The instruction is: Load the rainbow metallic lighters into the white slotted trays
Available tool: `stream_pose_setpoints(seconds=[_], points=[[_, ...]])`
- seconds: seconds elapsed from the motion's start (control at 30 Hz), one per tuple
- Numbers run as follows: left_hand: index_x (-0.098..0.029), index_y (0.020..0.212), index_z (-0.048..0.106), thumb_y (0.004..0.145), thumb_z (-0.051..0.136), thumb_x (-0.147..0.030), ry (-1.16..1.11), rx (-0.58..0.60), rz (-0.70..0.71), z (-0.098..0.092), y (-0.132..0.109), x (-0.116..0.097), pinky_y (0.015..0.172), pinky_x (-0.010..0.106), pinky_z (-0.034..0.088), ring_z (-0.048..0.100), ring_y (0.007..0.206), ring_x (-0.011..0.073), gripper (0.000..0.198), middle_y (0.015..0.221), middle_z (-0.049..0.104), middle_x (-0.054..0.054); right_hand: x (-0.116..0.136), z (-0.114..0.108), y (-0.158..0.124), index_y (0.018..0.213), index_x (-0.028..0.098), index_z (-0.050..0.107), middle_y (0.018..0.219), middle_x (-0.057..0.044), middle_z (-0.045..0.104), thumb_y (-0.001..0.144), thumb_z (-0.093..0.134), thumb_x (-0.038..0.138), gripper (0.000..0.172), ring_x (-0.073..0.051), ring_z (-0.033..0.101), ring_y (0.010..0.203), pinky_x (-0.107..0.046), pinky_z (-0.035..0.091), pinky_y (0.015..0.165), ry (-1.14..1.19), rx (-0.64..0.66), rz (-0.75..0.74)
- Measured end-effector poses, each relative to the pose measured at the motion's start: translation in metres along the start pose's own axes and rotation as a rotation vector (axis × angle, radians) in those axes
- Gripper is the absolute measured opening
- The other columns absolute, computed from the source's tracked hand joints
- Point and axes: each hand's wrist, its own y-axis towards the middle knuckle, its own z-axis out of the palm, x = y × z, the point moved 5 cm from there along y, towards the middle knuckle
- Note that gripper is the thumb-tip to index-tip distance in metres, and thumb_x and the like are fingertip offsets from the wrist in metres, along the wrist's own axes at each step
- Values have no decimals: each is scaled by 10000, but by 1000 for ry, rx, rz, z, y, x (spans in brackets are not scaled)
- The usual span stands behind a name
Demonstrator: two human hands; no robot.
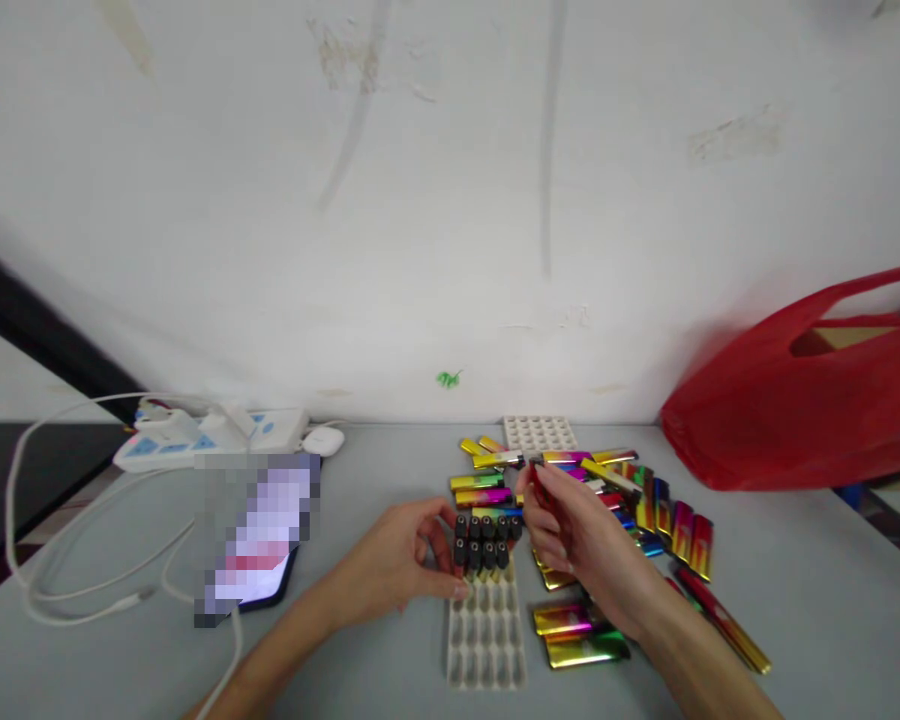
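Note:
A white slotted tray [487, 640] lies in front of me. Several lighters [484, 540] with black tops stand upright in its far rows, and the nearer slots show bare. My left hand [412, 555] curls around the tray's left side, its thumb at the edge and its fingers against the leftmost lighters. Just right of the tray, my right hand [577, 530] is raised and closed on a dark red lighter [538, 478], mostly hidden by the fingers. Shiny multicoloured lighters [581, 650] lie flat around that hand.
Another white tray [540, 432] sits against the wall. A red bag [802, 390] stands at the right. On the left are a phone [266, 540], a power strip [270, 430], a white charger case [322, 440] and looping white cables [19, 520].

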Motion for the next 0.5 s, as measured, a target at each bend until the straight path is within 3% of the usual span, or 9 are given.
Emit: stream_pose_setpoints(seconds=[0.27, 0.37, 0.5], points=[[-177, 1135, 701, 695, 992, -356, -5, -9, 6, 1, 1, 3, 426, 178, 370, 571, 570, 100, 557, 922, 821, 18, -1, -3, 3, 906, 180, 718, 667, 91, 322, 922, 766, 741, 563, -93, 150, 552, -248, 118, 475, -10, 4, -15], [-176, 1153, 706, 696, 995, -370, -5, -14, 3, 1, 2, 4, 453, 196, 365, 589, 582, 111, 574, 920, 822, 18, -3, -3, 1, 723, 198, 606, 608, 111, 236, 844, 793, 798, 640, -91, 92, 542, -263, 71, 478, -32, -33, 42], [-167, 1184, 728, 701, 992, -360, -3, -37, 37, 1, 3, 3, 564, 219, 416, 678, 688, 154, 583, 891, 826, 23, -4, 0, 0, 606, 237, 442, 564, 101, 250, 844, 766, 808, 699, -93, 104, 524, -288, 72, 481, -71, -35, 22]])
